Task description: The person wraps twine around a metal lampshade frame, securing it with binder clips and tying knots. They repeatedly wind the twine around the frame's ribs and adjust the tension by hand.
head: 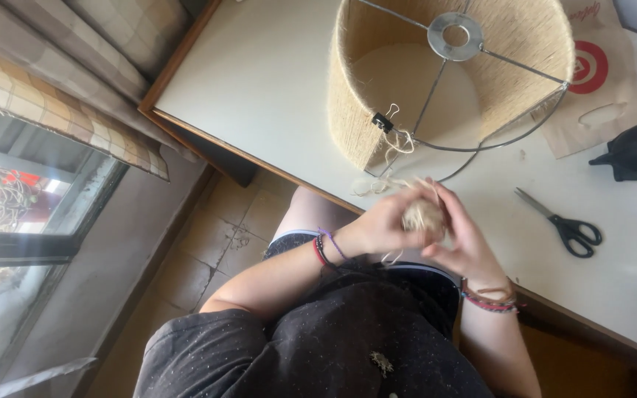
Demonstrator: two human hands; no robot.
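Starting at the left, a window with a checked blind runs beside you, and the tiled floor [248, 214] shows past your knee. Your left hand [385, 221] comes next: its fingers are curled around the near side of a small ball of twine [423, 216], with bracelets on that wrist. The ball sits between both hands, just over the front edge of the white table [259, 81] and above your lap. It looks light and soft, likely to give a little under pressure, and its rough fibres should not slip. Judging by that, the best hold is a loose cup around its middle, so the coils do not slide off the ends.

Loose twine strands [396, 140] trail from the ball up to the lampshade [355, 96], a wire frame partly wrapped in the same twine, lying on its side. A small black binder clip [383, 121] pinches the wrapping at the rim. The strand is thin and would probably fray if tugged hard.

Your right hand [466, 236] covers the far side of the ball, fingers bent and closed against it. Further right lie 1 pair of black-handled scissors [565, 225], well apart from your hands, and a dark glue gun [632, 155] near the edge.
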